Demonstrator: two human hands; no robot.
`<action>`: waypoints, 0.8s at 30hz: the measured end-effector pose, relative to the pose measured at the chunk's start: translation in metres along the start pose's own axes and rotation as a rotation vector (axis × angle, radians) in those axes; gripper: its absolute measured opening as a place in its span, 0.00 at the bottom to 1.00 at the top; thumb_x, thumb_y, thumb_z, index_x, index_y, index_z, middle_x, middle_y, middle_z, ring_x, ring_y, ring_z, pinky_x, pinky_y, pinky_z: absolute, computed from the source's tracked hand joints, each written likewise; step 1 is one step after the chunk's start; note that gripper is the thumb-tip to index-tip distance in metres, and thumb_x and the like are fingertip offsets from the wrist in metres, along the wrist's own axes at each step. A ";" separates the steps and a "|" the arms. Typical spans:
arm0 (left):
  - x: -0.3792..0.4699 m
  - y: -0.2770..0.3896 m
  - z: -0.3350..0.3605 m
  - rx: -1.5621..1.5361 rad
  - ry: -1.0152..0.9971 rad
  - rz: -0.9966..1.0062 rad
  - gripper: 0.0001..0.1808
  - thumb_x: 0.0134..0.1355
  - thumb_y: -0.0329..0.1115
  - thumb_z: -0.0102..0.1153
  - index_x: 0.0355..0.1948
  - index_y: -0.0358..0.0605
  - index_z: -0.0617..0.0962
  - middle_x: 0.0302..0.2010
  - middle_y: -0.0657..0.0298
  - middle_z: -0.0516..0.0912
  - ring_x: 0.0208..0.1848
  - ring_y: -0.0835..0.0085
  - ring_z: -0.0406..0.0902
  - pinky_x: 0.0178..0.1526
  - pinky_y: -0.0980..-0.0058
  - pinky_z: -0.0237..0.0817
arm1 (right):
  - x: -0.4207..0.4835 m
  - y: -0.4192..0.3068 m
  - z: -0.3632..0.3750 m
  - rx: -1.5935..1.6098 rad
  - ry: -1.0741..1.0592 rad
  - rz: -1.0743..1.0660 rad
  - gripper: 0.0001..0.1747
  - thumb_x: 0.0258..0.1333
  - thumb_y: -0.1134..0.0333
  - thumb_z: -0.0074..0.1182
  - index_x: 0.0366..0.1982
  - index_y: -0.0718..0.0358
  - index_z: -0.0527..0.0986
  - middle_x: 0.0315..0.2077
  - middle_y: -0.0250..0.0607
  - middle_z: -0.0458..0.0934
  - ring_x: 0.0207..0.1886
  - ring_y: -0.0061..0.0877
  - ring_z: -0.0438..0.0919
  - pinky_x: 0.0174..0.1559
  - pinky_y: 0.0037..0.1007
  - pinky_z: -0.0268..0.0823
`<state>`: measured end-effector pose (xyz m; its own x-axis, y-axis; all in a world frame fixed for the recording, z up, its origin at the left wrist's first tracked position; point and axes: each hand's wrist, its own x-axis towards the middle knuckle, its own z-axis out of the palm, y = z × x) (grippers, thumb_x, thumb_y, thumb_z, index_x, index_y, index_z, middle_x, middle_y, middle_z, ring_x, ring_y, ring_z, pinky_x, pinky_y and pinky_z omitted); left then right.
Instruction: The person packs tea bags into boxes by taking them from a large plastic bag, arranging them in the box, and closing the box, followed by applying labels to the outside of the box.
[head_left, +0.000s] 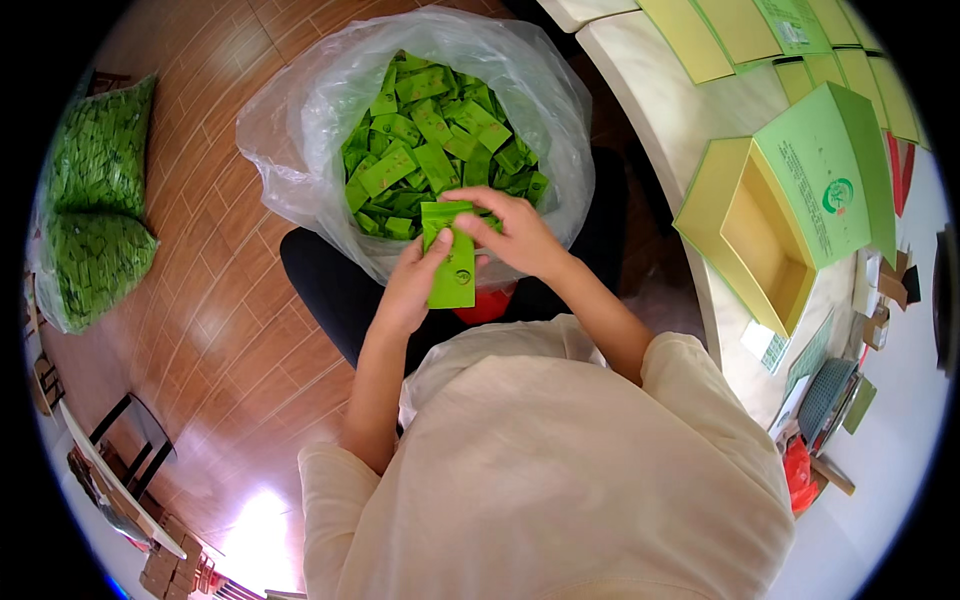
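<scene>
A flat green sachet (453, 281) with a small dark printed emblem lies in my left hand (415, 281), the thumb pressed on its face. The fingers of my right hand (517, 231) are at the sachet's upper end, the thumb across its front; part of that hand's grip is hidden. Just beyond both hands stands a large clear plastic bag (315, 112), its mouth spread wide. Inside it is a loose heap of similar green sachets (431, 142). The bag sits between my knees.
On the table (645, 82) to my right stands an open green gift box (765, 232) with a yellow inside. More yellow-lined boxes (694, 41) are behind it, and a grey basket (825, 397) is nearer. Filled bags of green sachets (101, 202) rest on the floor at left, beyond a chair (135, 442).
</scene>
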<state>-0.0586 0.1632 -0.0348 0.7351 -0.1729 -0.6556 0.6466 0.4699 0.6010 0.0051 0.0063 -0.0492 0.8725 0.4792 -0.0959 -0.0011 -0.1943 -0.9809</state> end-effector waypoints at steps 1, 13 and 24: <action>0.000 0.001 -0.003 0.001 0.001 -0.001 0.22 0.68 0.47 0.47 0.52 0.38 0.71 0.43 0.56 0.81 0.38 0.70 0.82 0.36 0.74 0.75 | -0.004 -0.010 0.000 0.017 -0.064 0.023 0.16 0.57 0.67 0.57 0.47 0.61 0.74 0.42 0.42 0.80 0.38 0.27 0.81 0.37 0.25 0.73; -0.004 -0.009 -0.005 0.241 -0.016 0.113 0.37 0.69 0.61 0.27 0.47 0.36 0.75 0.32 0.56 0.82 0.31 0.68 0.82 0.35 0.73 0.74 | -0.001 -0.004 -0.004 -0.047 -0.112 0.066 0.20 0.56 0.66 0.58 0.51 0.60 0.74 0.41 0.40 0.81 0.39 0.26 0.81 0.41 0.27 0.71; 0.005 -0.016 -0.037 -0.063 -0.373 -0.226 0.32 0.65 0.65 0.35 0.34 0.45 0.72 0.24 0.64 0.74 0.19 0.78 0.67 0.19 0.78 0.55 | -0.011 -0.014 0.003 -0.114 -0.167 -0.126 0.19 0.59 0.69 0.53 0.53 0.61 0.73 0.48 0.42 0.79 0.51 0.31 0.78 0.52 0.30 0.68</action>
<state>-0.0723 0.1865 -0.0645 0.6071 -0.5731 -0.5504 0.7946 0.4344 0.4242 -0.0061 0.0069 -0.0347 0.7692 0.6389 -0.0097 0.1661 -0.2147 -0.9624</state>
